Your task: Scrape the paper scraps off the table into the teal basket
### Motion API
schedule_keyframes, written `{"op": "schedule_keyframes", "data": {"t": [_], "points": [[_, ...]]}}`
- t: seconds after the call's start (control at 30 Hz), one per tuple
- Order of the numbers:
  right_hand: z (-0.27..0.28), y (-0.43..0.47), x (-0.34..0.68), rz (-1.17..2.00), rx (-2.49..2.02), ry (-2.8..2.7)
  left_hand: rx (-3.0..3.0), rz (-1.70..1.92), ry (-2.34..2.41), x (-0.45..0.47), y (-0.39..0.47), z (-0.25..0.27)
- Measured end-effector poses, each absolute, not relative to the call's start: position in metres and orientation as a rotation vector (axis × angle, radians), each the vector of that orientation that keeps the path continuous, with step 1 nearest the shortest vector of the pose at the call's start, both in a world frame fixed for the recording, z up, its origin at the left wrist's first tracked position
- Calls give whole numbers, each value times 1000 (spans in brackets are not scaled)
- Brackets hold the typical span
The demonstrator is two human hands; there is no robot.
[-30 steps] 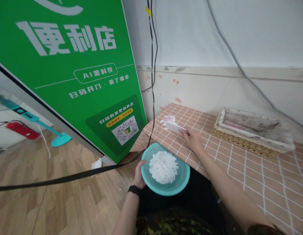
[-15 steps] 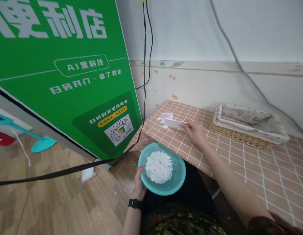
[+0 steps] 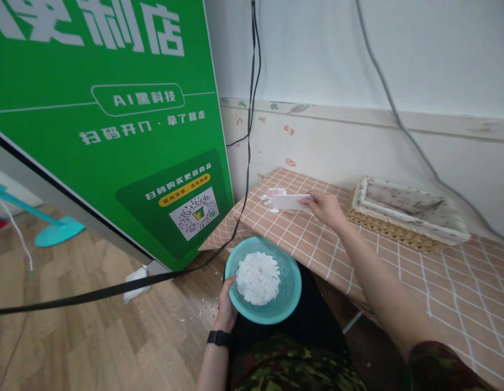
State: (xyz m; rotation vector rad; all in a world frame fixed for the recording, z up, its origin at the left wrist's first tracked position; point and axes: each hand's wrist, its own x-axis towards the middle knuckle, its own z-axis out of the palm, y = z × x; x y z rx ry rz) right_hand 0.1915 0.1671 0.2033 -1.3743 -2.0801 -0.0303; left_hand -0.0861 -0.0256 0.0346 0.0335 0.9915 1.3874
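Observation:
My left hand grips the left rim of a teal plastic colander, held over my lap just below the table edge. White paper scraps lie heaped inside it. Over the table, my right hand is closed on one end of a flat white card, which stands on its long edge. The card's far end touches or nearly touches a small pile of white and pinkish scraps on the checked tablecloth.
A wicker basket with a floral lining sits at the wall side of the table. On the left stands a tall green cabinet. A black strap runs across in front of it. Bits of white litter the wooden floor.
The view has shifted slightly. My right hand has turned the card so that it lies more level, near the scraps. The colander stays in my left hand.

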Motion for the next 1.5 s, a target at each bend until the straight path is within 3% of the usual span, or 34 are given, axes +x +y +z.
{"op": "schedule_keyframes", "data": {"t": [0.3, 0.73, 1.5], "points": [[169, 179, 185, 108, -1392, -1865, 50, 1398, 953, -81, -29, 28], [167, 180, 194, 347, -1324, -1801, 105, 1337, 866, -71, -28, 18], [166, 179, 197, 329, -1324, -1801, 82, 1357, 844, -77, -26, 15]]}}
